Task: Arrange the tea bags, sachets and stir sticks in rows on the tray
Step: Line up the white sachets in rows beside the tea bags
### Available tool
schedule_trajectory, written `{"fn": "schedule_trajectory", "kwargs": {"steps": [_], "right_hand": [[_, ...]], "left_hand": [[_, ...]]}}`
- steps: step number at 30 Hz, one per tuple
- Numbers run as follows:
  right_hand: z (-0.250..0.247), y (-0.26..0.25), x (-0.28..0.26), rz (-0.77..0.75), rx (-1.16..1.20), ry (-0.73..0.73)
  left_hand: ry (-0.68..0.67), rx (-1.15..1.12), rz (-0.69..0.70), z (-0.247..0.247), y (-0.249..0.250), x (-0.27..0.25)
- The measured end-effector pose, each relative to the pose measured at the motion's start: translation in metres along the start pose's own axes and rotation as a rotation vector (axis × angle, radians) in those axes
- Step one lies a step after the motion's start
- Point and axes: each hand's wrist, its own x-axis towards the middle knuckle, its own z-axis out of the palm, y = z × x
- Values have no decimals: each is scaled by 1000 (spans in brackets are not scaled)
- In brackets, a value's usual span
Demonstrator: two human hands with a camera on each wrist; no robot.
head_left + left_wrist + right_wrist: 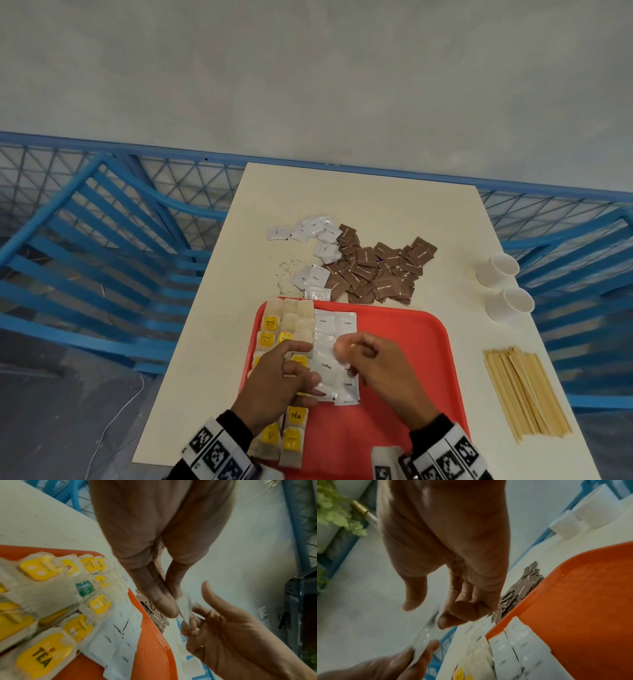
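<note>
On the left side of the red tray lie rows of tea bags with yellow tags, and beside them rows of white coffee sachets. My left hand pinches one white coffee sachet between thumb and forefinger, lifted above the tray. My right hand touches that sachet's far edge with curled fingers, and its thumb stands apart from it. Loose white sachets and a heap of brown sugar sachets lie on the table behind the tray. Wooden stir sticks lie in a pile at the right.
Two white paper cups lie on their sides near the table's right edge. Tea crumbs are scattered on the white table left of the sachets. A blue mesh fence surrounds the table. The tray's right half is bare red.
</note>
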Motion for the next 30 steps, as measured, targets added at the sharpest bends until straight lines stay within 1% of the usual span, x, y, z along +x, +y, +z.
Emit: {"fn": "schedule_trajectory", "kwargs": {"steps": [1,2,5,7,9,10,12,17,21,26,30], "right_hand": [[3,4,-4,24,-48,-51],[5,10,-6,42,-73,-73],[1,32,-7,116,-114,-39],[-10,54,-6,175,-251,-73],[-16,77,-8,230,-439,-153],[-14,88,-10,261,-494,-189],[-5,100,-13,289,-499,-214],[18,101,-11,232,-430,-163],[22,101,-7,277,-406,-138],[24,100,-9,274,-315,-89],[22,103,-9,224,-417,-84]], "left_hand": [[15,-8,-6,0,-2,0],[15,-6,-15,1,-5,0],[-14,72,-61,-4,-15,-2],[26,151,-78,-16,-24,-3],[84,231,-82,-31,-32,-4],[99,267,-88,-38,-36,-5],[92,331,-115,-47,-41,-8],[-3,518,-143,-51,-52,-10],[-33,528,-148,-45,-53,-11],[-62,565,-147,-41,-52,-9],[-88,613,-133,-39,-54,-6]]}}
